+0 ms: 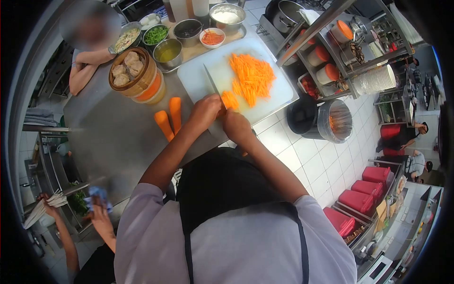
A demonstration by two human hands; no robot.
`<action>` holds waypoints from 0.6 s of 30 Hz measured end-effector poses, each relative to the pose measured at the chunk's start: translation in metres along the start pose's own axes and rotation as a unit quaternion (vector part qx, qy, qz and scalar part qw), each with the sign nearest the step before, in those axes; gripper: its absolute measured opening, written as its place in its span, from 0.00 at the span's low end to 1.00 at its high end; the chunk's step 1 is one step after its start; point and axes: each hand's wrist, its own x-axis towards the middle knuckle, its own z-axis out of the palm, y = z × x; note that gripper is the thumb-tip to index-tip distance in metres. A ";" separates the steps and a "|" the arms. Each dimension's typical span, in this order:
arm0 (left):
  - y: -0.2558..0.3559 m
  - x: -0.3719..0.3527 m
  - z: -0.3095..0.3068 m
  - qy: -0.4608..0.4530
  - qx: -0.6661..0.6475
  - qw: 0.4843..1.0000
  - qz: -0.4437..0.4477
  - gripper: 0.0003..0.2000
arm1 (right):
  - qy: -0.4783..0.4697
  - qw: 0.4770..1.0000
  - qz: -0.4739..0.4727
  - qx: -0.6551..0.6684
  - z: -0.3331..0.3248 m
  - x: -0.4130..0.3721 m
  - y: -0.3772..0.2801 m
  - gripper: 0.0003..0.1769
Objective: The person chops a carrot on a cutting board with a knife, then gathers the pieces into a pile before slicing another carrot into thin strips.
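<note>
Left hand [205,111] clenched on knife [211,81] | right hand [236,125] pinning carrot piece [230,100] just beside blade | risk: blade skids off carrot, nicks those fingers.

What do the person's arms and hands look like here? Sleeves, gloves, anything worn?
Left hand and right hand are both bare, no gloves; no watch or rings that I can make out. Forearms uncovered. Short sleeves of a pale grey-lilac shirt. Black apron with thin black straps over it.
</note>
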 end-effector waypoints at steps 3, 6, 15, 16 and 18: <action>-0.006 -0.005 -0.001 0.042 -0.048 0.998 0.029 0.05 | 0.011 1.000 0.001 0.002 0.000 -0.001 0.002 0.08; -0.004 -0.016 -0.015 0.148 -0.038 0.988 0.008 0.09 | 0.011 1.000 0.002 -0.006 -0.003 -0.003 -0.002 0.07; -0.001 -0.048 -0.006 0.085 -0.111 0.981 -0.137 0.15 | -0.005 0.999 -0.011 0.032 -0.006 0.002 0.007 0.12; 0.000 -0.047 -0.003 0.093 -0.094 0.983 -0.124 0.15 | -0.009 0.999 -0.013 0.035 -0.006 0.002 0.009 0.12; 0.002 -0.043 -0.003 0.108 -0.056 0.988 -0.096 0.14 | -0.017 0.999 -0.012 0.041 -0.009 0.001 0.008 0.12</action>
